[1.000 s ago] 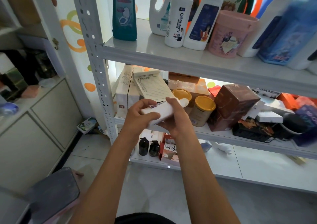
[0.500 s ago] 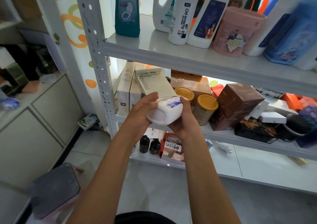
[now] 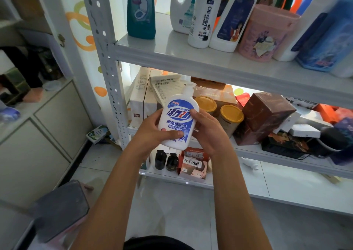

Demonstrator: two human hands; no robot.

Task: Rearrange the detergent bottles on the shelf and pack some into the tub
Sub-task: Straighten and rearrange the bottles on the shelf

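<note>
Both my hands hold a small white hand-wash bottle (image 3: 176, 119) with a blue label, upright, in front of the middle shelf. My left hand (image 3: 152, 133) grips its lower left side with the thumb across the label. My right hand (image 3: 208, 133) grips its right side. On the upper shelf (image 3: 172, 52) stand a teal toilet-cleaner bottle (image 3: 141, 10), a white "Oil enemy" bottle (image 3: 205, 16), further white bottles (image 3: 232, 20), a pink tub (image 3: 265, 33) and blue refill packs (image 3: 328, 37).
The middle shelf carries white cartons (image 3: 141, 96), two yellow-lidded cans (image 3: 229, 117), brown boxes (image 3: 265, 114) and clutter. Two small dark bottles (image 3: 164, 159) stand on the bottom shelf. A perforated steel upright (image 3: 107, 58) is at left, a grey cabinet (image 3: 38, 135) beyond it.
The bottle lay sideways in my hands a second ago; it was turned base-first toward me, and it stands upright with its label facing me now.
</note>
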